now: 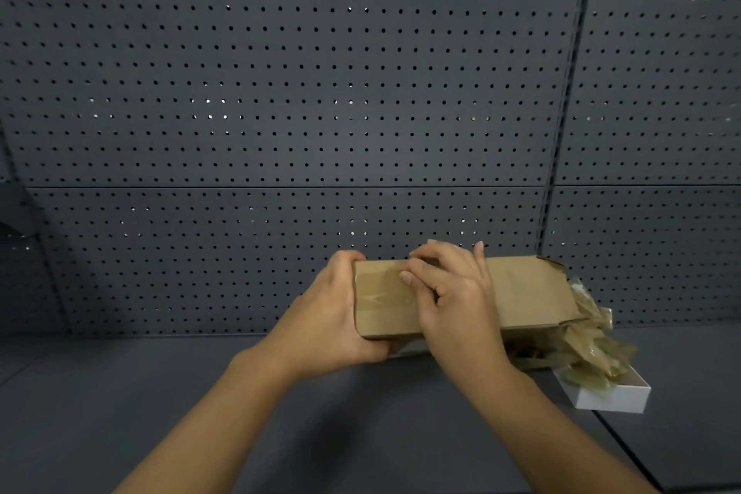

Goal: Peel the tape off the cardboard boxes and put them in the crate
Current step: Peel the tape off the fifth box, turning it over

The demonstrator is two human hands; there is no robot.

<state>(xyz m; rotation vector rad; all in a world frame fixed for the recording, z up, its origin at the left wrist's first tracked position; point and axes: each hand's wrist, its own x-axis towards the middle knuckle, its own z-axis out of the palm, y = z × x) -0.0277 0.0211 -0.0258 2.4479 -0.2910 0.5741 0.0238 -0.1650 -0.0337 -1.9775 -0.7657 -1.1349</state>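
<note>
Two hands held the cardboard box (517,293) above the surface (361,433): left hand (328,325) clamped its left end, right hand (449,293) fingertips (407,277) pinched together at the tape (381,297).

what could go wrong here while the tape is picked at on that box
The left hand grips only one end of the cardboard box, so a hard pull might twist it loose. The right hand picks at flat glossy tape, which may tear into slivers. The far end is already open and could crumple against the loose tape pile.
</note>
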